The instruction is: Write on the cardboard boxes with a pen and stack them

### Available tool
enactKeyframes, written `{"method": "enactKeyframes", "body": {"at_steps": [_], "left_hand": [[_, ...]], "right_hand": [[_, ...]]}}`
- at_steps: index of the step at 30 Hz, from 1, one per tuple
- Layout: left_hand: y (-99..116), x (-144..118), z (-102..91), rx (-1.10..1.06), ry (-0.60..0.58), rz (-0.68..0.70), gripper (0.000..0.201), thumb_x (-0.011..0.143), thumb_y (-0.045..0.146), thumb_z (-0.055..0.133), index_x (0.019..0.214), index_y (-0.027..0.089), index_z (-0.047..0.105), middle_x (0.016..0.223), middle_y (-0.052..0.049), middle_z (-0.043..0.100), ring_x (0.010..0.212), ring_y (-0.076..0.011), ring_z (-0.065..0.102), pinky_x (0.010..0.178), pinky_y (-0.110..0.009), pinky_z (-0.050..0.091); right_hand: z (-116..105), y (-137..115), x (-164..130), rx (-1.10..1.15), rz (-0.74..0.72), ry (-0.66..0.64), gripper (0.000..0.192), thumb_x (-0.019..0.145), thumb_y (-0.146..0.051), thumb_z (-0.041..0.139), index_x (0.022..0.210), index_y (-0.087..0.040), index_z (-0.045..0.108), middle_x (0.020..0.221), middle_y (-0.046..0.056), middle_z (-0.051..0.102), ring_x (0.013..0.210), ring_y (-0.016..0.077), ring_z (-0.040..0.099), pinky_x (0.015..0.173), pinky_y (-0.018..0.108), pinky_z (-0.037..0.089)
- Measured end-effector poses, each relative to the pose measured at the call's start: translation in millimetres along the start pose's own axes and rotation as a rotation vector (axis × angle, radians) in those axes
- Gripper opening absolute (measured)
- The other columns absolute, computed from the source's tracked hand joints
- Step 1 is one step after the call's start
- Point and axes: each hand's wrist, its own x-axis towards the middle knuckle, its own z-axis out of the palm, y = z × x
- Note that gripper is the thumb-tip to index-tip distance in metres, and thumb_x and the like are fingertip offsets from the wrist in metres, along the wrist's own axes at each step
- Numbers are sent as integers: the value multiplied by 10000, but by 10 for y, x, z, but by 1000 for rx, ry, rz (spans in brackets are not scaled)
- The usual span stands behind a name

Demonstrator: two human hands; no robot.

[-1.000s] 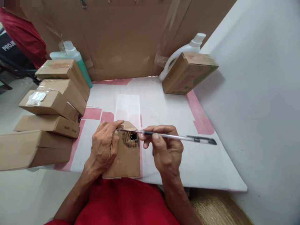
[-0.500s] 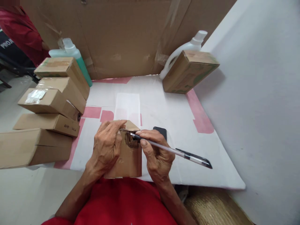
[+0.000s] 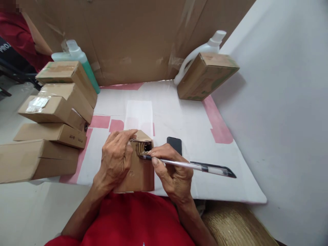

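A small brown cardboard box lies on the white and pink sheet right in front of me. My left hand grips its left side and top corner. My right hand holds a clear pen with a black cap, its tip pressed at a torn dark hole in the box's upper part. A small black flat object lies just behind my right hand.
Several brown cardboard boxes are stacked at the left. A green bottle stands behind them. At the back right, a white bottle leans behind another box. A cardboard wall closes the back, a grey wall the right.
The pen tip has shifted from the top of the hole down to its lower edge, and the pen's rear end has swung lower. My left hand keeps its grip on the box.
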Motion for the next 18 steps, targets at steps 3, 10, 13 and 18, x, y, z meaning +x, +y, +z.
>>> {"method": "enactKeyframes", "body": {"at_steps": [3,10,13,18], "left_hand": [[7,-2,-9,2,-1,-6,373,986,75,421,1271,138,653,1093,-59,772,967,-208,642,927,-359,517],[8,1,-8,4,0,-19,370,983,82,422,1258,141,663,1098,-56,776,963,-205,650,922,-357,520],[-6,-2,-19,4,4,-28,376,989,84,418,1266,135,667,1107,-58,778,979,-208,649,939,-361,514],[-50,-27,-53,5,17,-34,362,1012,132,421,1263,152,681,1116,-69,773,1008,-226,656,947,-374,511]], "right_hand": [[-59,-29,-60,-6,45,0,187,949,-66,612,1001,-230,687,907,12,697,851,171,656,766,335,533],[-387,108,-22,39,309,201,70,1009,-278,635,979,-223,666,972,34,754,680,137,648,544,252,477],[-428,489,72,-126,461,207,181,996,-365,661,932,-203,611,789,-5,713,579,126,605,521,235,452],[-130,1099,-32,-864,776,-408,149,1035,-276,611,1101,-145,633,932,118,782,896,253,753,767,316,527]]}}
